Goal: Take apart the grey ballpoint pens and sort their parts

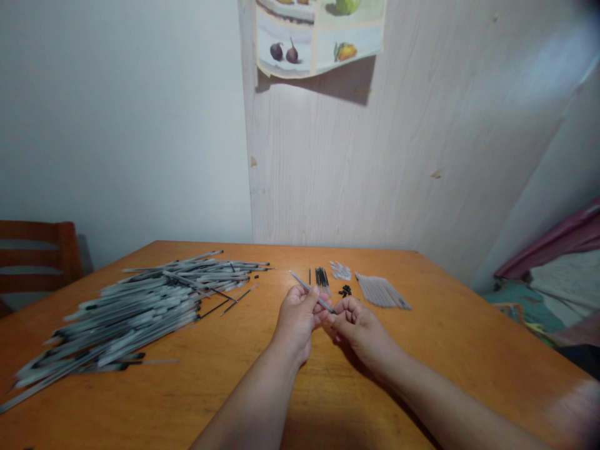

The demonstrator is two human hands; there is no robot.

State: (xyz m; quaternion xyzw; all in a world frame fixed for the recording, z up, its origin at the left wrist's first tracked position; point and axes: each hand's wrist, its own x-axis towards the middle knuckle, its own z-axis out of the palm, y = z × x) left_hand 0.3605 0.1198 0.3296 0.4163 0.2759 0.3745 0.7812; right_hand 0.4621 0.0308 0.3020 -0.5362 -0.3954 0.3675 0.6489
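Note:
A slim pen [300, 280] with a pale barrel slants between my two hands above the table, its tip pointing up and to the left. My left hand [297, 322] is closed around the barrel, thumb on top. At the pen's lower right end, which looks dark, my right hand [360, 328] pinches with thumb and fingertips. Whether a separate small part sits in that pinch is hidden. Just beyond the hands lie a row of black refills [322, 279], small clear caps [340, 270], small black plugs [345, 290] and a row of translucent barrels [382, 292].
A large heap of pens [150, 306] covers the left of the wooden table [450, 375], with a few loose refills at its right edge. Behind is a wall with a fruit poster [323, 37]. A chair [37, 253] stands left; cloth [539, 306] lies beyond the right edge.

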